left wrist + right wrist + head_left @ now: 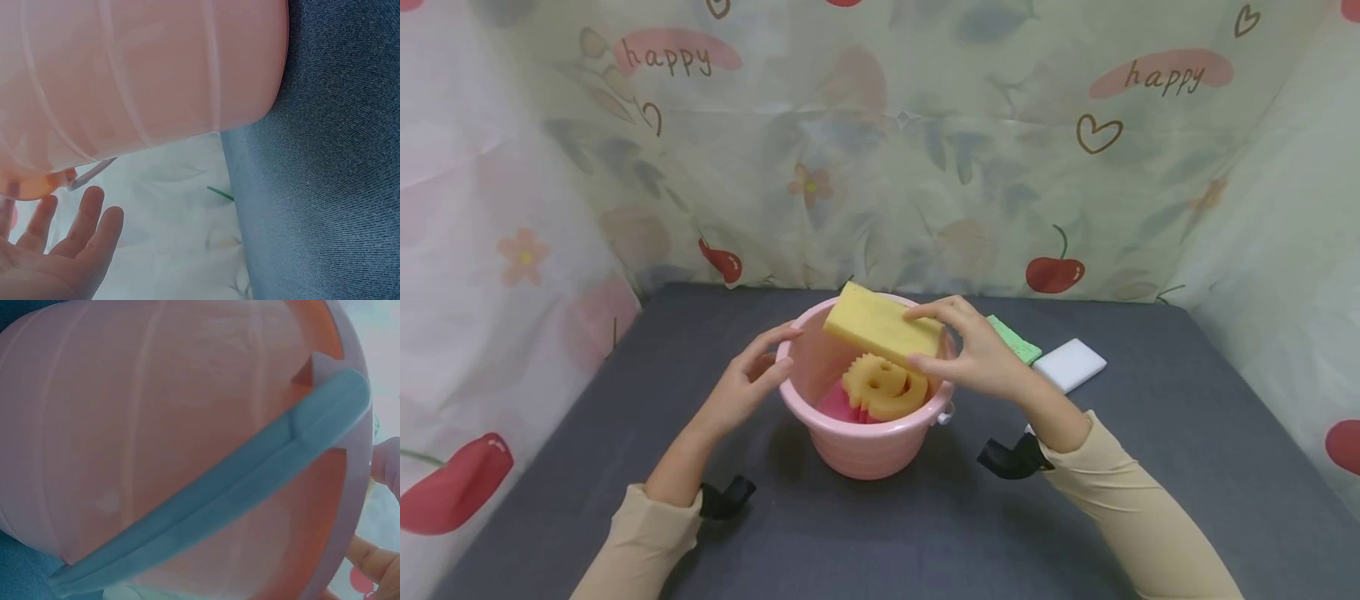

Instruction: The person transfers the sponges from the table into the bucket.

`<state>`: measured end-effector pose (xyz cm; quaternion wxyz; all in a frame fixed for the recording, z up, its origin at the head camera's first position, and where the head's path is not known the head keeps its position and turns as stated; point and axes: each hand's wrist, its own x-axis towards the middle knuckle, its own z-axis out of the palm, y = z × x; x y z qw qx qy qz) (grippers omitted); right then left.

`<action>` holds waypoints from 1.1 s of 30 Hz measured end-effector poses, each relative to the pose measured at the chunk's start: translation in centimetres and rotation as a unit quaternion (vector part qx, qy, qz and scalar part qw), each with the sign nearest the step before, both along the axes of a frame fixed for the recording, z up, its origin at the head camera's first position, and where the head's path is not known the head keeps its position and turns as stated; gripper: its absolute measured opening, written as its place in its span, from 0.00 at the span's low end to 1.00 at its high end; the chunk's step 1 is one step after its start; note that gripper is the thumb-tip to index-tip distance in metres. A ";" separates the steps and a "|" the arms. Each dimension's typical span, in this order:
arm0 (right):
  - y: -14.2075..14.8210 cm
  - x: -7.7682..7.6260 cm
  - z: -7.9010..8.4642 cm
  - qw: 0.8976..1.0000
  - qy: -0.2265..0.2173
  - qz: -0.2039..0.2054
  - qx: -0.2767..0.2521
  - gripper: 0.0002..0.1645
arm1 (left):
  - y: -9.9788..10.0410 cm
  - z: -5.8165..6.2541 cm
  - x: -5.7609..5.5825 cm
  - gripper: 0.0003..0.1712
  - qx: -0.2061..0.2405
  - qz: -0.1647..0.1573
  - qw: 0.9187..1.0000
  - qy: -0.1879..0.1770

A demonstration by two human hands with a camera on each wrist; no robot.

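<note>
A pink bucket (867,450) stands upright on the dark table. In the head view my right hand (981,350) pinches a yellow rectangular sponge (880,323), tilted over the bucket's mouth. Inside lie a yellow-orange smiley-face sponge (883,387) with a toothed edge and a bright pink piece (837,405), partly hidden beneath it. At the left rim, my left hand (745,383) has its fingertips and thumb right at the edge. Spread, relaxed fingers (84,222) show beside the bucket in the left wrist view. The right wrist view shows the pale handle (212,487) hanging down.
To the right of the bucket, a green sponge (1017,340) lies partly behind my right hand, beside a white sponge (1070,365). A printed curtain (880,208) closes off the back and sides of the dark table (880,542). Black straps (1015,458) hang at both wrists.
</note>
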<state>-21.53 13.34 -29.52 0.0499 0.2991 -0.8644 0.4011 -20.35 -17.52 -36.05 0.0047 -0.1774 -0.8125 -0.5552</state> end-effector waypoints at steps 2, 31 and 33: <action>-0.1 0.0 0.0 1.000 -0.002 0.003 0.000 0.29 | 0.0 0.0 0.0 0.26 0.000 0.000 1.000 -0.001; -1.2 -0.2 -0.6 0.995 0.032 -0.017 0.089 0.32 | 0.0 -0.1 0.1 0.26 0.011 -0.007 1.000 0.007; -1.2 -0.1 -0.6 0.994 0.041 -0.015 0.097 0.32 | 0.0 -0.1 0.1 0.26 0.011 -0.007 1.000 0.005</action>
